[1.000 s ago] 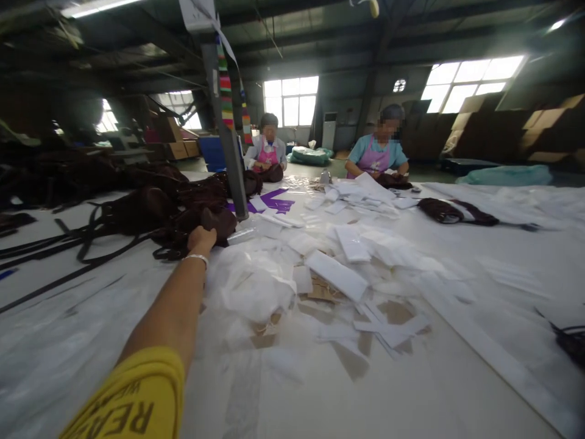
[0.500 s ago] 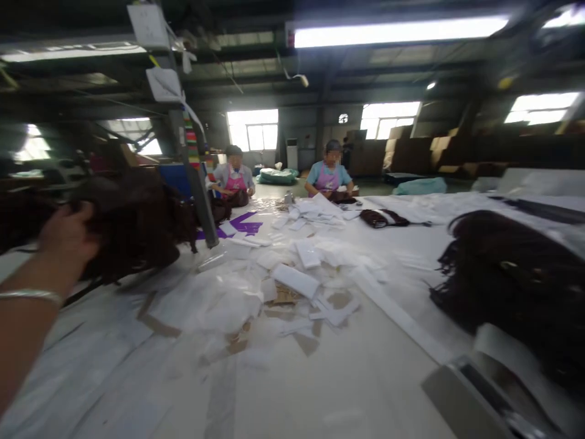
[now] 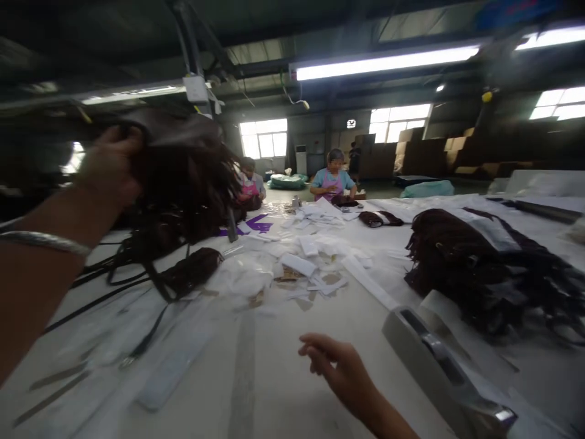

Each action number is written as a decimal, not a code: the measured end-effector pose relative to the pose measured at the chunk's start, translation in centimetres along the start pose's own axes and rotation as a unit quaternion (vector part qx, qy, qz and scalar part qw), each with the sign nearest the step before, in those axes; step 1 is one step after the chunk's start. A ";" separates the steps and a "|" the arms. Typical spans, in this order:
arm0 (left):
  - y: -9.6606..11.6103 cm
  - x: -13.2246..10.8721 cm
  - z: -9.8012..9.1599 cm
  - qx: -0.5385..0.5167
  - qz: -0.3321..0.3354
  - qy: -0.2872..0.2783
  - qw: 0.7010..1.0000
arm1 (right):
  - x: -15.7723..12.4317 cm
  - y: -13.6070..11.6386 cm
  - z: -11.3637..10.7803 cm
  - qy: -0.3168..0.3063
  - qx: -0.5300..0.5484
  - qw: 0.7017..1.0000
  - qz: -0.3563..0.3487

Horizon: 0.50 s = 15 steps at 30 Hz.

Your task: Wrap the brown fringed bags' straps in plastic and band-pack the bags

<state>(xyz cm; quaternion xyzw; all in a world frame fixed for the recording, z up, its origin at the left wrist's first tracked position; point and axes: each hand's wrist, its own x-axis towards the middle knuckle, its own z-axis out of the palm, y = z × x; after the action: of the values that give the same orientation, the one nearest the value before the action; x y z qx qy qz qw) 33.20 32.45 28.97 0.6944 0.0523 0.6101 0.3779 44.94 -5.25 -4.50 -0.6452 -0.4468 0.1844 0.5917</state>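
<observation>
My left hand [image 3: 112,161] is closed around the top edge of a dark brown fringed bag [image 3: 183,164], raised above the left side of the table. Its fringe hangs down, with dark straps trailing underneath. Another dark fringed bundle [image 3: 194,268] lies on the table below it. My right hand [image 3: 340,372] hovers over the near middle of the white tabletop [image 3: 283,360], fingers loosely bent and apart, holding nothing. To its right is a long grey box-shaped device [image 3: 439,366] with a dark slot on top.
A stack of brown fringed bags [image 3: 448,250] with a white band sits at the right. White paper pieces [image 3: 299,264] and clear plastic bags [image 3: 242,277] cover the middle. Two co-workers in pink aprons, one a person in blue [image 3: 334,177], work across the table. A post [image 3: 232,225] stands left.
My left hand has lifted the fringed bag up and towards the right, uncovering a bundle and straps beneath. My right hand has come into view. The camera has shifted.
</observation>
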 end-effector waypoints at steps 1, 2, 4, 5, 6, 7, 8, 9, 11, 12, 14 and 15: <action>0.8 -0.3 0.2 -0.003 -0.015 -0.005 1.000 | 0.2 -0.9 -0.1 0.010 0.015 1.000 -0.007; 1.6 -0.8 0.5 -0.042 -0.053 -0.003 0.998 | 0.3 -1.7 -0.2 0.018 0.030 0.999 -0.015; 2.9 -2.2 1.5 -0.112 -0.091 -0.003 0.990 | 0.3 -2.9 -0.4 0.035 0.061 0.997 -0.027; 3.5 -2.9 2.2 -0.137 -0.103 -0.005 0.985 | 0.2 -3.3 -0.5 0.044 0.075 0.996 -0.031; 4.0 -3.7 2.9 -0.150 -0.113 -0.003 0.982 | 0.1 -3.7 -0.6 0.053 0.087 0.994 -0.033; 4.5 -4.6 3.5 -0.156 -0.120 -0.002 0.980 | 0.0 -3.9 -0.8 0.063 0.096 0.993 -0.035; 4.9 -5.4 4.2 -0.157 -0.126 -0.002 0.979 | -0.1 -4.2 -0.9 0.073 0.104 0.991 -0.038; 5.2 -6.2 4.8 -0.157 -0.129 -0.001 0.979 | -0.3 -4.4 -1.0 0.082 0.110 0.990 -0.041; 5.7 -8.0 5.8 -0.160 -0.118 -0.008 0.980 | -0.7 -4.8 -1.3 0.096 0.113 0.988 -0.049; 5.8 -9.0 6.3 -0.160 -0.106 -0.014 0.981 | -0.9 -5.0 -1.5 0.102 0.109 0.987 -0.051; 5.9 -11.8 7.1 -0.141 -0.072 -0.033 0.987 | -1.4 -5.4 -1.9 0.114 0.104 0.987 -0.052; 5.9 -13.6 7.6 -0.118 -0.053 -0.045 0.991 | -1.5 -5.6 -2.2 0.120 0.115 0.985 -0.052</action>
<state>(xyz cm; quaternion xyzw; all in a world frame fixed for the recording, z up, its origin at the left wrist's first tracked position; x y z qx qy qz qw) 34.28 17.51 21.69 0.6681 -0.0010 0.5591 0.4910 43.81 -8.29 0.77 -0.5666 -0.3814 0.1248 0.7197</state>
